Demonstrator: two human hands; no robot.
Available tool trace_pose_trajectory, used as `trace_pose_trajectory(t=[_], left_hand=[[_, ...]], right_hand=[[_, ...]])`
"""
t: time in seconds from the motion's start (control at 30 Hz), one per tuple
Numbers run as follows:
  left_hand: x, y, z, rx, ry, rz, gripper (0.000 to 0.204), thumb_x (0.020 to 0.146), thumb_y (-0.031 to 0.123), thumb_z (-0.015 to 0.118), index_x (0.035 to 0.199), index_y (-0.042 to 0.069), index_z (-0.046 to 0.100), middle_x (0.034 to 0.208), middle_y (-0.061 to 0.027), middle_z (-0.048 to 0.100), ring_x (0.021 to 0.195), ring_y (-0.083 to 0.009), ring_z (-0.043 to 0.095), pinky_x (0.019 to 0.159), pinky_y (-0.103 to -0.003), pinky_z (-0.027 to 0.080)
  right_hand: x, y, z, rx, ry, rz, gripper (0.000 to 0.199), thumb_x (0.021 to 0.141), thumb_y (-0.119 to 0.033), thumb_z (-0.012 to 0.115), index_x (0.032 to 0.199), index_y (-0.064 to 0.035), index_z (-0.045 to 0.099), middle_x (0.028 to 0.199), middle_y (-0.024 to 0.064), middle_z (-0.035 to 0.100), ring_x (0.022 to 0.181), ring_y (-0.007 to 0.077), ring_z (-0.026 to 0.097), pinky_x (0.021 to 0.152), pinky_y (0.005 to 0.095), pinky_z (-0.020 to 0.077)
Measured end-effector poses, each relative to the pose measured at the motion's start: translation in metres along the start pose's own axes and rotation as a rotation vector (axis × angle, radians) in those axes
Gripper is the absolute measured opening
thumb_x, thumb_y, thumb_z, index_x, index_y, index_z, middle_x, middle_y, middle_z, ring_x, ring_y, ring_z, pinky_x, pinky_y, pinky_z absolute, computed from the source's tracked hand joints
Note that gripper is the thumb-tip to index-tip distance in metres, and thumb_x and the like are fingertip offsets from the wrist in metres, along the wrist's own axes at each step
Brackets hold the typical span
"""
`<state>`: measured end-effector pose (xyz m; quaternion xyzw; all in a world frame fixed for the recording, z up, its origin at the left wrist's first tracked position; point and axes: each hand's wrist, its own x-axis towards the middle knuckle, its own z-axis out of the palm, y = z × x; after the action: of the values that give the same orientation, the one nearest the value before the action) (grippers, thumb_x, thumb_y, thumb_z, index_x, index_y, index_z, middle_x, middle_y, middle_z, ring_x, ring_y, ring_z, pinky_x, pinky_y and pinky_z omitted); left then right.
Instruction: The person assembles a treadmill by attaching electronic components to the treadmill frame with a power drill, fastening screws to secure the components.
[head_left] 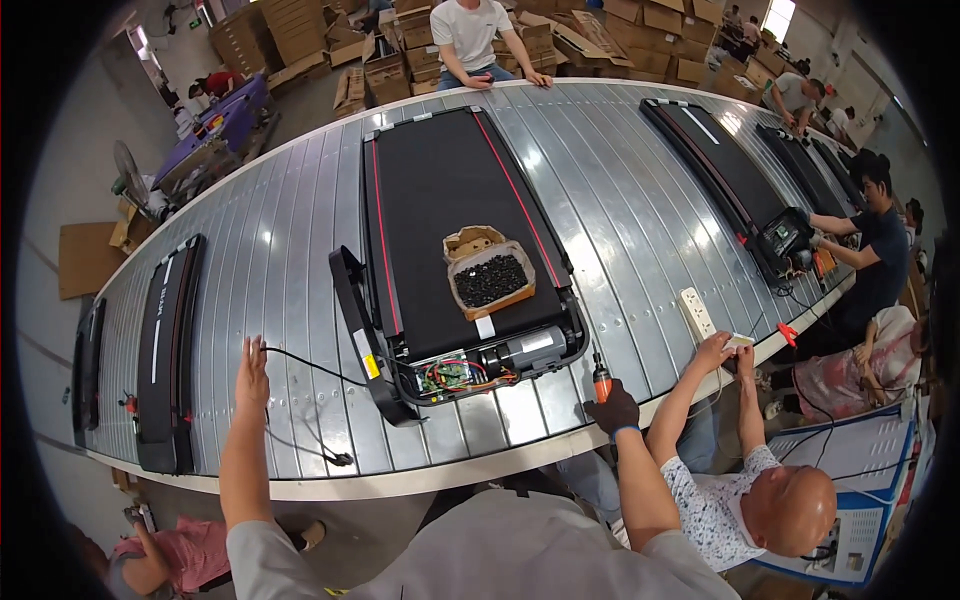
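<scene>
Steering the black cord (310, 362) clear of the open motor bay (500, 362) matters most, I judge: I'd guide it without tugging, with the powered screwdriver (602, 378) well off the circuit board (445, 376). The treadmill (440, 200) lies mid-tabletop (615, 270), its bay toward the near edge. My hands are well apart: the gloved right hand (613, 412) wraps the screwdriver by that edge; the left hand (252, 378) reaches over it farther left, fingers extended, meeting the cord. Whether it pinches, I cannot tell.
</scene>
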<state>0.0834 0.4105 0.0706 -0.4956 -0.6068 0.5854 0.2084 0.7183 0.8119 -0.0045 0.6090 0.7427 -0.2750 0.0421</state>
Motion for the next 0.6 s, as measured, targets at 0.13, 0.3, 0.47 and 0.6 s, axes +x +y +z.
trace_pose_trajectory(t=[0.13,0.3,0.47,0.6], left_hand=[[0.015,0.004,-0.104,-0.615,-0.430,-0.102,0.035,0.097,0.028,0.050,0.118,0.014,0.074,0.132,-0.0068,0.064,0.143,-0.0281,0.040,0.122,-0.064,0.001],[-0.014,0.073,-0.223,-1.122,-0.445,0.036,0.027,0.087,0.033,0.061,0.097,0.014,0.077,0.096,-0.0134,0.075,0.094,-0.0339,0.071,0.084,-0.051,0.054],[0.026,0.118,-0.366,-1.689,0.392,0.129,0.030,0.084,0.018,0.066,0.113,0.016,0.071,0.101,-0.0090,0.070,0.093,-0.0302,0.067,0.078,-0.044,0.056],[0.108,0.134,-0.437,-1.691,0.600,0.086,0.043,0.081,0.012,0.069,0.124,0.017,0.066,0.105,-0.0082,0.062,0.096,-0.0283,0.062,0.077,-0.044,0.054]], right_hand=[[0.057,0.041,-0.001,-0.066,-0.073,0.129,0.078,0.070,-0.046,0.082,0.129,-0.0091,0.046,0.108,0.0224,0.071,0.102,0.0413,0.069,0.088,0.0497,0.0551],[0.095,0.025,-0.010,-0.100,0.150,-0.037,0.069,0.075,-0.040,0.080,0.127,-0.0067,0.051,0.114,0.0209,0.067,0.103,0.0415,0.066,0.088,0.0507,0.0540],[0.131,-0.016,0.008,0.249,0.368,-0.351,0.061,0.082,-0.034,0.072,0.130,-0.0021,0.055,0.129,0.0230,0.060,0.118,0.0408,0.059,0.100,0.0485,0.0477],[0.169,-0.034,0.027,0.450,-0.024,0.072,0.045,0.086,-0.024,0.058,0.122,0.0034,0.059,0.118,0.0275,0.067,0.107,0.0467,0.065,0.093,0.0529,0.0530]])
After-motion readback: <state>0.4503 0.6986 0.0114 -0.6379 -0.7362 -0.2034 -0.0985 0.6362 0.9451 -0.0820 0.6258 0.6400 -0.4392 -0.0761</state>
